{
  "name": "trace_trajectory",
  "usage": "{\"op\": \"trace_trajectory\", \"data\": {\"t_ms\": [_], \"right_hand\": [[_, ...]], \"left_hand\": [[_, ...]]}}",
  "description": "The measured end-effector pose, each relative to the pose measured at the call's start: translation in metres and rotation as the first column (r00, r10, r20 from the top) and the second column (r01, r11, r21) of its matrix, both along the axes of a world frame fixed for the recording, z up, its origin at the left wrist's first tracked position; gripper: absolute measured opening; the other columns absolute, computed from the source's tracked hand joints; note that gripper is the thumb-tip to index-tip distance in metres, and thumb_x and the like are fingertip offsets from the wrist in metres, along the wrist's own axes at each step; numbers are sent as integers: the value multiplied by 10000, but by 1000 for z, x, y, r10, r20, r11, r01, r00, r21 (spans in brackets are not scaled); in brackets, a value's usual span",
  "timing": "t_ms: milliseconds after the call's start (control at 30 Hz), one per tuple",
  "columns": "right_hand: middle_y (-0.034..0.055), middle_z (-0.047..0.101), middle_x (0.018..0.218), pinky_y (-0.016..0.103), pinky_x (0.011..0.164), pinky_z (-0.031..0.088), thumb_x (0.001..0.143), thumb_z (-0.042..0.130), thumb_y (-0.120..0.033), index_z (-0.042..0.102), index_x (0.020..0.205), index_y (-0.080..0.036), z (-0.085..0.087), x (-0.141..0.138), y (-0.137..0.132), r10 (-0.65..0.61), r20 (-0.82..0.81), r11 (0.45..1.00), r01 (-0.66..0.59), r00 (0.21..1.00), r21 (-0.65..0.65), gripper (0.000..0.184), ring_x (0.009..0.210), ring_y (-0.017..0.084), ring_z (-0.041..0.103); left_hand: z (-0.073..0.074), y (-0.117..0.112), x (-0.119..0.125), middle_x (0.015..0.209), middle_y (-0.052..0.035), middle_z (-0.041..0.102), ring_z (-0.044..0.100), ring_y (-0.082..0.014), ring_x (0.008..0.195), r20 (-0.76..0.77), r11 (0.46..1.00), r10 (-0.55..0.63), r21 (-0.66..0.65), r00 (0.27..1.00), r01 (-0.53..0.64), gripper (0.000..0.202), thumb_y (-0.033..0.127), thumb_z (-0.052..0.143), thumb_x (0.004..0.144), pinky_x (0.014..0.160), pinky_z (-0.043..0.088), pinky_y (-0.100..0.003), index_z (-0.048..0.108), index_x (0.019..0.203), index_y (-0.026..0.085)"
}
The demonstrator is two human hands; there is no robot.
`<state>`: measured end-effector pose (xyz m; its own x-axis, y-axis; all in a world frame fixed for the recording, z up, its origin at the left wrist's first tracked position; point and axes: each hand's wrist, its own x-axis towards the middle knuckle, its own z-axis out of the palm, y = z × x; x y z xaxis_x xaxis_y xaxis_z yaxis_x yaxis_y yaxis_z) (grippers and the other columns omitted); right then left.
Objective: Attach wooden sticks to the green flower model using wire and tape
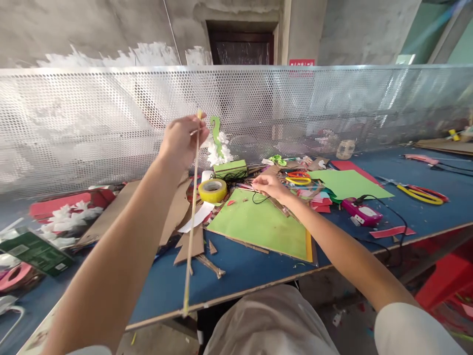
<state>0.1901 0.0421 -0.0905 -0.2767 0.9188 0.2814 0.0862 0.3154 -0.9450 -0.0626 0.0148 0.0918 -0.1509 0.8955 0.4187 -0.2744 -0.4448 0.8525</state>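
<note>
Nearest to us is the edge of the blue surface (155, 298), and the lower end of a long pale strip (192, 217) comes down just by this edge; we cannot tell if it touches. At near left stands a green carton (37, 250), tilted, and what it contains we cannot see. Beside it lies a pink roll (17, 277).

Further in, a brown twisted piece (212, 266) lies near the cut cardboard (190, 245), and our left forearm covers part of the larger cardboard behind. In the middle there is a flat green sheet (254, 224), and our right forearm passes above its right side. To the right we find a purple device (361, 213) with a black cable, and open scissors (421, 193).

Our right hand (272, 187) is above the small scraps, its fingers bent near a loop of black thread (258, 203); whether they grip it, we cannot tell. At its left is a yellow tape roll (213, 190).

Our left hand (183, 138) is raised, and its fingers are closed on the strip close to the upper end. From there the strip's long axis goes down, steep and nearly straight, toward near and slightly left. Farther right stands a clear jar (345, 149), its content not distinguishable, before the perforated metal screen (258, 108).
</note>
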Motion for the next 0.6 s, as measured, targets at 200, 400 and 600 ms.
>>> {"op": "trace_trajectory", "data": {"t_ms": [200,400,600], "right_hand": [[82,810,891,176,575,509,831,828,-252,658,898,-176,21,-6,7,142,-44,971,-148,989,-187,198,763,134,734],[89,811,843,230,588,582,845,819,-164,571,847,-196,57,-15,26,115,60,953,-93,992,-287,250,694,157,743],[69,795,799,273,562,563,917,712,-179,513,900,-224,80,-38,30,124,258,961,-50,958,-274,204,660,194,744]], "left_hand": [[-10,29,13,747,3,538,593,-52,695,318,985,17,-167,948,39,319,-61,316,1006,914,618,-255,558,946,138],[-91,35,24,879,-35,719,716,-119,796,325,935,-67,-311,943,173,189,-4,517,920,806,624,-272,582,895,172],[-147,34,18,973,-50,756,733,-83,864,242,971,-82,-199,967,132,210,59,693,871,861,594,-192,554,759,168]]}}
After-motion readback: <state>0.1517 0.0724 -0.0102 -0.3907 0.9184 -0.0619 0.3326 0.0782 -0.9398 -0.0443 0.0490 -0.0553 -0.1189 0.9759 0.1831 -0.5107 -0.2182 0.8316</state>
